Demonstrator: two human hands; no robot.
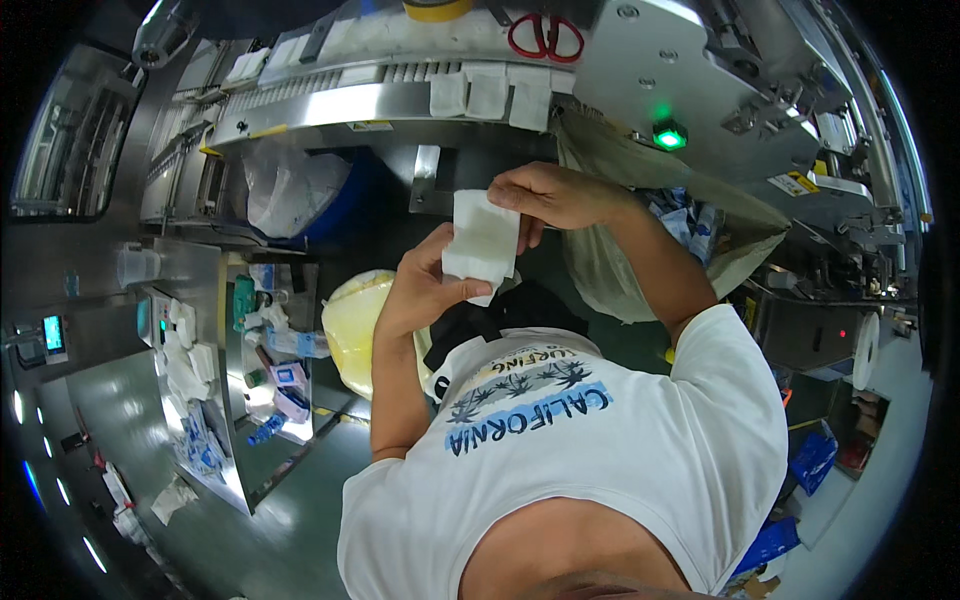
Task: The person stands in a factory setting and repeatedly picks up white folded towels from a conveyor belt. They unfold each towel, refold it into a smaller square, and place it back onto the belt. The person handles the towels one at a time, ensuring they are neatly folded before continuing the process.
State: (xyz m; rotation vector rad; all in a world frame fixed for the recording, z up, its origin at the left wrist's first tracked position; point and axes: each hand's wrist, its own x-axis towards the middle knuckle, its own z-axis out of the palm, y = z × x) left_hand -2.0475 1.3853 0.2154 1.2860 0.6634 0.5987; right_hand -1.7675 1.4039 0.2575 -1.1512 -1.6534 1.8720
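In front of my chest I hold a small stack of white folded sheets [480, 236], soft like wipes or cloth. My left hand [420, 288] grips its lower left side, with the thumb across the bottom edge. At the upper right corner, my right hand [556, 196] pinches the stack between thumb and fingers. The lower edges of the sheets sit slightly uneven. Beyond my hands, several similar white folded pieces [487, 95] lie along the front edge of a metal machine [330, 106].
Red-handled scissors [546, 40] lie on the machine. Below its edge stand a blue bin [345, 195] with a clear bag and, to the right, a beige sack [610, 270]. A yellowish bag [352, 335] is by my left forearm. A cluttered metal side table [232, 465] stands left.
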